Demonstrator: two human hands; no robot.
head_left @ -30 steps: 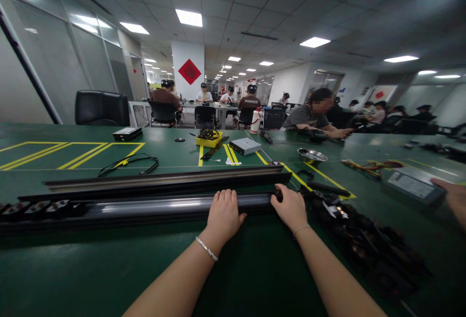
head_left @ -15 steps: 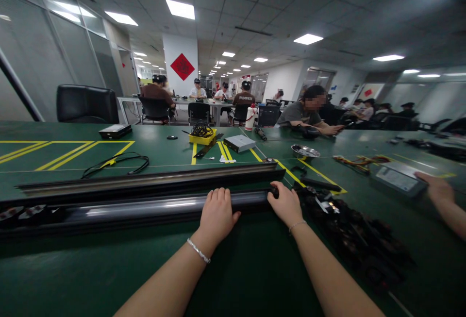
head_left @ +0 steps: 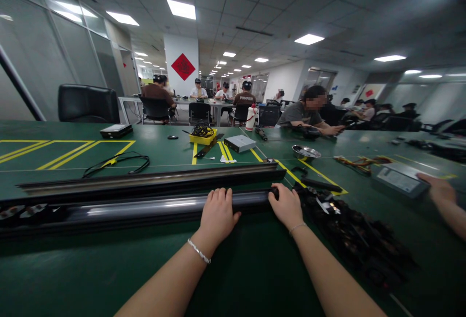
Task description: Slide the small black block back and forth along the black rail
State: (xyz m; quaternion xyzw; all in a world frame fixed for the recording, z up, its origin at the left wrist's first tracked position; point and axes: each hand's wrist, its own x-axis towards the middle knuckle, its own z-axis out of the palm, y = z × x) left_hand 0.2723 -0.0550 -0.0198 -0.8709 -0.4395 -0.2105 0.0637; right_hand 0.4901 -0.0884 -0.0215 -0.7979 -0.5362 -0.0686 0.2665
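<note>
A long, glossy black roller [head_left: 145, 207] lies crosswise on the green table, with dark housing along its edges. My left hand [head_left: 218, 212] is wrapped over it right of its middle, fingers on the far side and thumb towards the right. At the roller's right end, my right hand [head_left: 286, 205] grips a small black end piece [head_left: 274, 192] between thumb and fingers. The fingertips of both hands are partly hidden. Behind the roller and parallel to it rests a long black rail [head_left: 156, 178] with a pale strip.
Right of my right hand lies a dark assembly of parts [head_left: 357, 232]. Further back are a yellow tray [head_left: 202, 137] with cables, a silver box [head_left: 239, 143], a metal bowl [head_left: 306, 152] and a black cable [head_left: 116, 164]. Another person's hand [head_left: 440, 193] touches a grey metal box [head_left: 400, 179].
</note>
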